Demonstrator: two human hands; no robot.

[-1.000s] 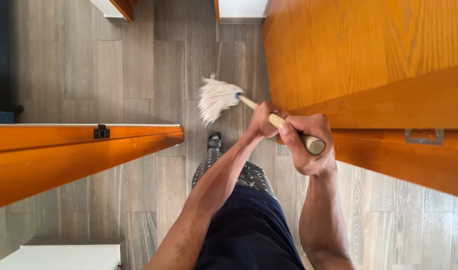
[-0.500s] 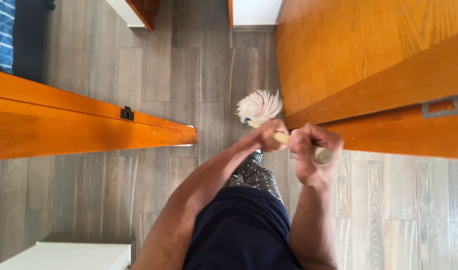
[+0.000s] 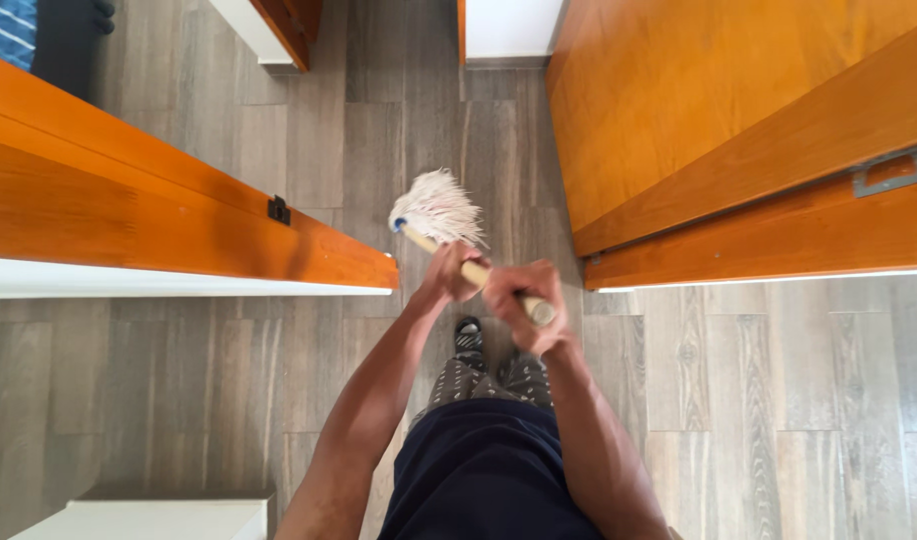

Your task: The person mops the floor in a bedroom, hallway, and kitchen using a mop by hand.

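Grey plank floor [image 3: 229, 370] between orange wooden doors [image 3: 679, 110].

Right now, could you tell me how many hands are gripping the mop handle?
2: the left hand lower down, nearer the mop head; the right hand at the top end of the handle. Neither looks hidden.

Mop handle [image 3: 474, 272] middle hidden inside left hand [image 3: 449, 275].
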